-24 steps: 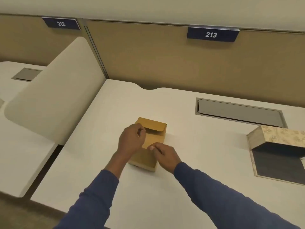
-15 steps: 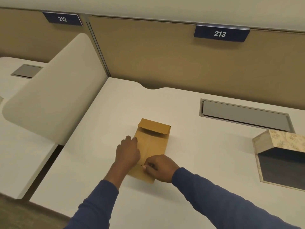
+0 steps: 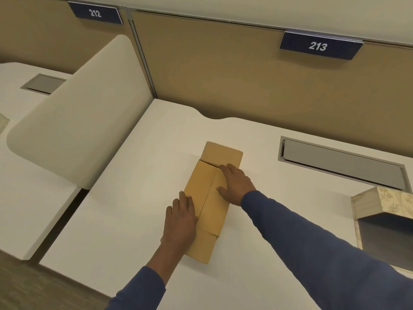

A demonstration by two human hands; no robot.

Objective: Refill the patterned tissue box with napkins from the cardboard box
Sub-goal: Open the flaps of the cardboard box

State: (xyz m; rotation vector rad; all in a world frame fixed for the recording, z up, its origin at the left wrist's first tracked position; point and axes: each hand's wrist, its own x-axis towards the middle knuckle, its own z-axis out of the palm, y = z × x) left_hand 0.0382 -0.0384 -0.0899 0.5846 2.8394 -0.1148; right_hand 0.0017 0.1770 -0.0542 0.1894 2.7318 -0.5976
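Observation:
A brown cardboard box [image 3: 206, 199] lies lengthwise on the white desk [image 3: 134, 220], its top flaps folded down flat. My left hand [image 3: 180, 222] rests against its near left side, fingers stretched out along the edge. My right hand [image 3: 235, 185] lies palm down on the far right part of the top, fingers spread. The patterned tissue box [image 3: 388, 202] stands at the right edge of the view, apart from both hands, with its floral lid tilted up over a dark inside. No napkins are visible.
A grey recessed cable cover [image 3: 339, 162] sits in the desk behind the tissue box. A cream rounded divider [image 3: 73, 130] separates this desk from the left one. A tan partition wall [image 3: 223, 74] with a 213 sign closes the back.
My right hand slid from the box's near end to the far part of its top. My left hand drew back along the left side. The raised far flap now lies lower.

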